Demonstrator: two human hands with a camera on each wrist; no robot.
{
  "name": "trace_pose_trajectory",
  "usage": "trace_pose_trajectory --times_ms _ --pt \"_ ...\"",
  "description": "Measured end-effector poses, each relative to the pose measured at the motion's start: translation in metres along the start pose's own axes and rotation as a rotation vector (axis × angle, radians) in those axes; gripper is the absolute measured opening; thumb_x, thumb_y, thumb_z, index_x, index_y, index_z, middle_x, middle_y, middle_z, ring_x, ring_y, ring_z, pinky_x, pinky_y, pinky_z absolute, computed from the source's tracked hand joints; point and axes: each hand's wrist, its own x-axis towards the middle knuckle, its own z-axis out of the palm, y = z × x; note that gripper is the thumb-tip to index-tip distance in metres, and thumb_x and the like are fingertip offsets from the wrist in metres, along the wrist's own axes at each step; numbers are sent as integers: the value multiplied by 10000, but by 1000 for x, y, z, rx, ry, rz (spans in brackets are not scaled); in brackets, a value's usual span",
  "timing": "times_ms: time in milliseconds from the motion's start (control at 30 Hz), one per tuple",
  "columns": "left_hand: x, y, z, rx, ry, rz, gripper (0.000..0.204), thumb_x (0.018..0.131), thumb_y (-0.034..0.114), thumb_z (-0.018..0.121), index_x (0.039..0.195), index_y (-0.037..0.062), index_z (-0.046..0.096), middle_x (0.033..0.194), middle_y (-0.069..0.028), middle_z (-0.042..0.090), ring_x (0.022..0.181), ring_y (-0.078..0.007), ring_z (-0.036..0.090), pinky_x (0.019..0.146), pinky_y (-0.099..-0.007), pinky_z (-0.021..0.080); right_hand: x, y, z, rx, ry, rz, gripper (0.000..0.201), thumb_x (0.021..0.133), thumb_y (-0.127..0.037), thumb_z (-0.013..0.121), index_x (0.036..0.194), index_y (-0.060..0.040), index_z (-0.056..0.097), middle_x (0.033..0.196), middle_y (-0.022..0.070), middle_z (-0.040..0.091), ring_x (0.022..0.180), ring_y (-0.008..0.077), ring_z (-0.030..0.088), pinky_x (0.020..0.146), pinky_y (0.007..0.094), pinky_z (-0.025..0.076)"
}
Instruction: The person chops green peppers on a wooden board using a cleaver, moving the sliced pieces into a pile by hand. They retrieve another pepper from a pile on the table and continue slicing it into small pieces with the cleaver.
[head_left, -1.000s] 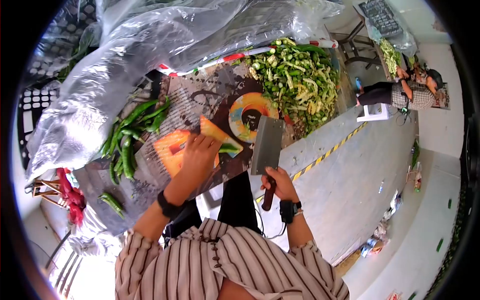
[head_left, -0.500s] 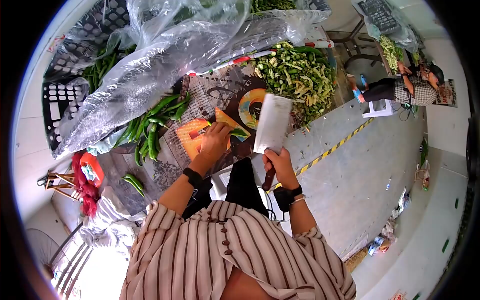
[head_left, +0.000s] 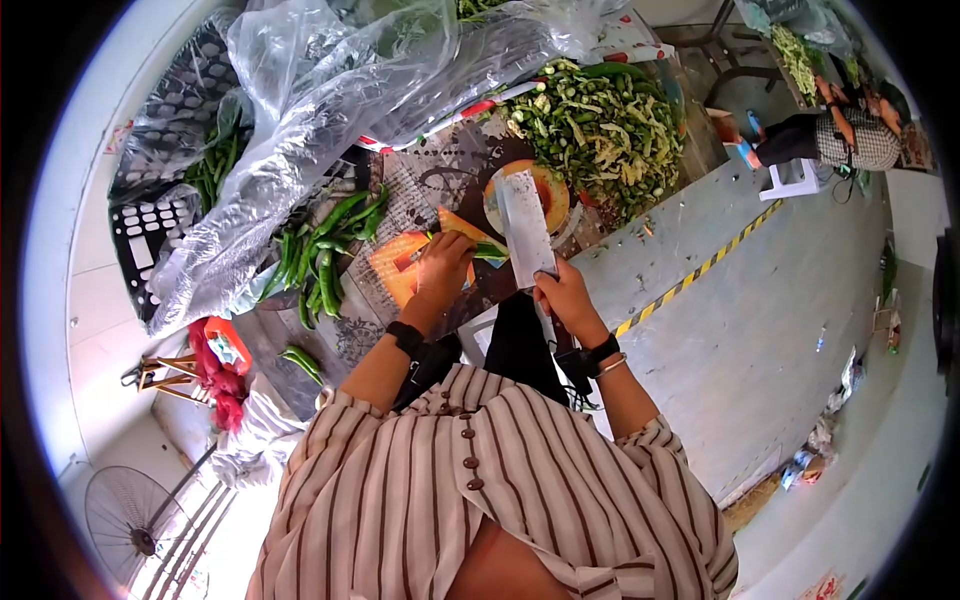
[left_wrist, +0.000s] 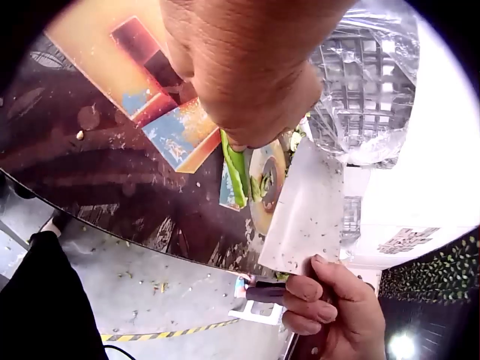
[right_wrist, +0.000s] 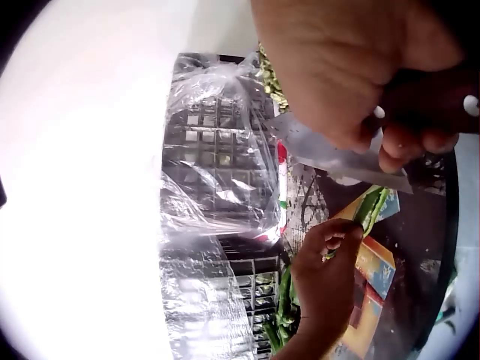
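The right hand point(head_left: 566, 296) is clenched round the handle of a cleaver point(head_left: 524, 226), whose blade is raised just beyond the grip, while the left hand point(head_left: 444, 266) pins a green pepper point(head_left: 490, 250) to the patterned tabletop point(head_left: 440, 180), its free end pointing toward the blade. Risk, as judged: the left fingertips point(right_wrist: 349, 234) lie close beside the cutting line, so a slightly misplaced stroke or a rolling pepper could catch them. In both wrist views the hands block most of the pepper, and the blade edge cannot be made out.
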Motion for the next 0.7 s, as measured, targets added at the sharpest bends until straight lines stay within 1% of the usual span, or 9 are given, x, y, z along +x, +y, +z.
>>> trace_pose_trajectory --times_ms 33,100,200,233,267,333,367,500,700 --pt "1 1 -1 10 -23 -10 97 788 44 655 869 83 620 892 -53 594 853 -296 572 748 -394 489 -1 -2 2 8 3 1 101 910 -92 548 964 -6 551 686 25 582 518 75 516 467 231 409" --pt "0 4 1 20 -51 -30 91 786 39 652 860 79 618 891 -57 593 852 -298 570 746 -396 486 -6 -5 4 80 -15 -214 104 912 -113 560 955 -18 554 662 17 577 521 75 529 474 224 413" --pt "1 2 4 40 -27 -3 86 779 29 650 843 69 610 881 -69 589 847 -305 568 735 -399 481 -11 -26 6 39 -68 -264 115 917 -151 581 911 -37 568 660 1 577 534 67 540 489 216 419" --pt "1 1 6 42 -17 19 81 782 27 648 839 65 605 879 -76 586 847 -311 568 730 -402 480 -11 -29 2 5 -127 -160 158 911 -174 598 876 -21 579 658 37 590 550 103 561 517 254 448" --pt "3 1 8 43 -3 48 77 784 25 646 835 61 601 877 -84 584 847 -316 568 726 -405 478 -9 -21 4 17 -119 -165 158 911 -174 598 876 -21 579 658 37 590 550 103 561 517 254 448" --pt "3 1 8 35 -20 42 76 787 24 645 834 60 597 877 -88 582 847 -320 569 723 -407 478 1 0 14 -467 181 -414 185 900 -166 556 961 -8 632 772 177 665 669 345 650 607 417 500" --pt "2 1 7 24 -33 22 75 791 22 644 833 59 594 877 -92 581 846 -323 570 719 -409 477 4 7 16 -589 194 -420 259 897 -176 533 1086 -23 621 853 220 660 802 432 624 690 506 491" --pt "1 0 5 11 -39 38 73 794 19 645 838 58 602 880 -98 585 846 -331 572 723 -409 479 5 21 37 -757 234 -464 269 893 -155 526 1117 -19 588 835 201 665 785 408 639 679 505 502" --pt "-4 -6 9 4 -53 -93 179 803 48 668 980 70 670 963 -121 627 945 -342 600 791 -389 498 15 33 49 -993 178 -419 347 858 -112 539 1201 -65 554 886 172 677 763 414 639 679 505 504"
